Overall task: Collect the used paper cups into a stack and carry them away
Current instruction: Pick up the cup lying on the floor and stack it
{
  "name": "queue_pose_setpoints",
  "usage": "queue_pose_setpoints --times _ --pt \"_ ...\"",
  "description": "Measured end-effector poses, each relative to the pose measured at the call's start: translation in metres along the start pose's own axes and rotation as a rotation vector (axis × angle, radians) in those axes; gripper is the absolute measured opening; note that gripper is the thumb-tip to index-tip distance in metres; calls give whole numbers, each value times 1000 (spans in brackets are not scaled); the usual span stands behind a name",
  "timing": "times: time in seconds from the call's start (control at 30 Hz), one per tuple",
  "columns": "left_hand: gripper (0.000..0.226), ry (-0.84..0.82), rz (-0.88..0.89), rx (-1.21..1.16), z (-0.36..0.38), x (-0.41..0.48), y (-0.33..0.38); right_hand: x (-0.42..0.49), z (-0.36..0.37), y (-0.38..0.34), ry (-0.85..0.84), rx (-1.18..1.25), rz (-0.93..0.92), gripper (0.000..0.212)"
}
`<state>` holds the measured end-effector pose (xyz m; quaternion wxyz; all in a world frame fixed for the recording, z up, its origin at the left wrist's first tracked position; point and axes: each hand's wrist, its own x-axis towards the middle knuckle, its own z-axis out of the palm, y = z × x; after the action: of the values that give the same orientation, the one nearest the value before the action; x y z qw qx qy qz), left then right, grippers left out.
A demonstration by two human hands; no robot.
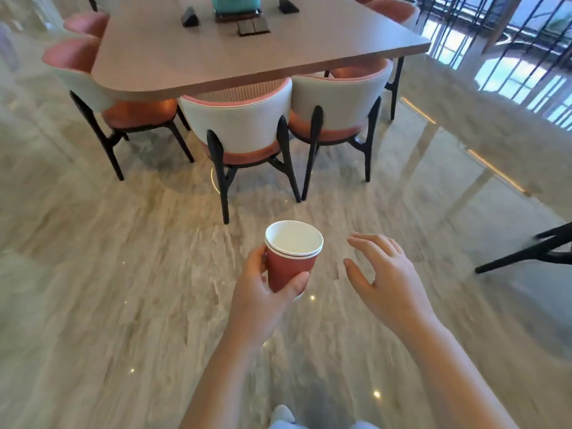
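- Polished, marble-patterned floor [93,274] fills most of the view, with small spots of light reflected in it.
- At the far left, pink-and-white chairs [77,75] on black legs sit tucked against the left side of the counter.
- The counter [247,57] has a pale brown top with rounded corners and stands far up the view. On it are a teal object [235,1] cut off by the top edge, dark triangular stands [189,17] and two flat dark squares [253,27] side by side.
- Two near chairs [241,119] are pushed in along the counter's near edge, their white backs facing the camera.
- The left hand [263,292] is held out over the floor, well apart from the counter. Its thumb and fingers are curled round the lower half of the cups.
- The stack of paper cups [289,264] is red outside and white inside. It stands nearly upright in that hand, with two rims showing one inside the other at the top.
- The right hand [387,280] hangs just beside the cups without touching them. Its fingers are spread and relaxed, its palm is turned toward the stack, and it holds nothing.
- A black chair leg [532,252] juts in at the right edge.
- Glass panels with dark bars [510,57] fill the upper right corner.
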<state>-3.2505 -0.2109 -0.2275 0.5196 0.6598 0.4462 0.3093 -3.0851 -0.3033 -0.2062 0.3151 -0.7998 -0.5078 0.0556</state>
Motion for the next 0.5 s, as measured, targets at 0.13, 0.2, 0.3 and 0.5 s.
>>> queue_pose_setpoints --times 0.13,0.2,0.3,0.5 --pt "49 -84 7 5 23 50 1 29 7 21 2 -18 96 32" --pt "52 -151 -4 2 44 75 6 47 3 37 17 -22 155 32" --pt "52 -264 13 8 84 115 17 77 -9 69 66 -29 234 32" --pt "49 -353 76 -26 189 210 59 160 -48 157 167 -20 322 33"
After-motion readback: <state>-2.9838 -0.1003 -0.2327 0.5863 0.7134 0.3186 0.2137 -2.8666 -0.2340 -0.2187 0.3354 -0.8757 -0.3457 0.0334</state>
